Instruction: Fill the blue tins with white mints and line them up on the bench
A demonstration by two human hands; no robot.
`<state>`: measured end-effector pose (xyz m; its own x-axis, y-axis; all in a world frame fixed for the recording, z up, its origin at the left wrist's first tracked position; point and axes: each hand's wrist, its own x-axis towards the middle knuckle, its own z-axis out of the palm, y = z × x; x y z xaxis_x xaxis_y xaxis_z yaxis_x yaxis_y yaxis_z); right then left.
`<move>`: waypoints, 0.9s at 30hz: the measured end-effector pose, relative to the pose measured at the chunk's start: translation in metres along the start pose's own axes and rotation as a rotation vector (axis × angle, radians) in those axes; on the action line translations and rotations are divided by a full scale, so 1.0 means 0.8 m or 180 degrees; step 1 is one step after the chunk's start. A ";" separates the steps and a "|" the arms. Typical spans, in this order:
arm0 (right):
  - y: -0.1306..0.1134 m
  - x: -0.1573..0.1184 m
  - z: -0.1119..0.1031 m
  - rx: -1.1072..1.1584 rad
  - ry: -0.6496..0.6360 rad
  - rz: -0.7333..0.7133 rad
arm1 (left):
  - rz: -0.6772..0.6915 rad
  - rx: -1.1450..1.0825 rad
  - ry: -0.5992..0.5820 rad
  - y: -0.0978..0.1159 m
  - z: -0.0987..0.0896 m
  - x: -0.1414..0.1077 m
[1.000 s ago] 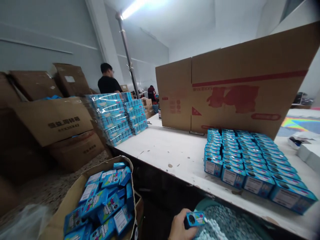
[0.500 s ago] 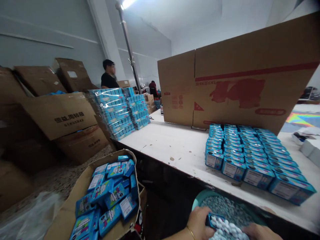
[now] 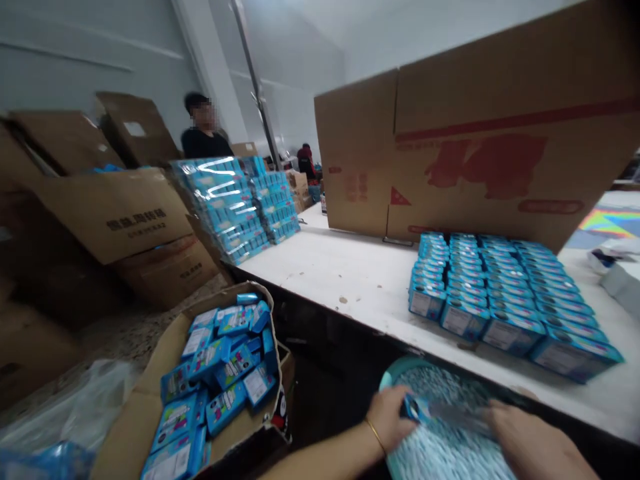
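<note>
- Tin (image 3: pixel 414 408): blue, gripped above teal basin (image 3: pixel 393 377) of white mints (image 3: pixel 440 453).
- Left hand (image 3: pixel 387 419): fingers clamped on tin.
- Right hand (image 3: pixel 535 443): fingers apart, near tin's far end; contact unclear.
- Table (image 3: pixel 320 267): rows of blue tins (image 3: pixel 500 300) beyond basin.

A blue tin (image 3: pixel 413 408) tilts over pale mints (image 3: pixel 440 400) in a teal basin (image 3: pixel 395 373).

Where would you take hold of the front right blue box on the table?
Take the blue box by its right end, coming from the front: that end and its front face look free, while neighbouring boxes press its left and back.
</note>
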<state>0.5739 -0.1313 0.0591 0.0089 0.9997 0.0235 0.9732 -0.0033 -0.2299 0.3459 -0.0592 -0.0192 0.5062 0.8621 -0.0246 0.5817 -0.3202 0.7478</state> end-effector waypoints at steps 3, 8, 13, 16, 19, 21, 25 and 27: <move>0.043 -0.021 0.019 -0.0190 -0.0725 0.0321 | 0.0039 -0.0127 0.0217 -0.002 -0.030 -0.007; 0.026 -0.039 0.107 0.0293 -0.0856 0.1453 | 0.0108 -0.0585 0.0436 -0.016 -0.058 -0.009; -0.034 -0.001 0.192 0.0864 -0.0719 0.1743 | 0.0059 -0.0612 0.0539 -0.019 -0.067 -0.014; -0.040 0.016 0.214 0.1297 -0.0628 0.1761 | 0.0024 -0.0561 0.0588 -0.020 -0.068 -0.013; -0.025 0.018 0.212 0.1667 -0.0540 0.1760 | 0.0005 -0.0526 0.0642 -0.024 -0.067 -0.009; -0.011 0.012 0.198 0.1861 -0.0474 0.1736 | 0.0018 -0.0521 0.0626 -0.025 -0.065 -0.006; 0.016 -0.003 0.142 0.2156 -0.0299 0.1551 | 0.0133 -0.0499 0.0544 -0.021 -0.054 -0.001; 0.024 -0.009 0.106 0.2233 -0.0187 0.1348 | 0.0192 -0.0406 0.0507 -0.018 -0.045 0.003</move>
<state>0.5730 -0.1367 -0.0278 0.3121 0.9170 -0.2484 0.5200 -0.3837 -0.7631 0.3159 -0.0381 -0.0062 0.4248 0.8973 0.1204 0.4629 -0.3296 0.8229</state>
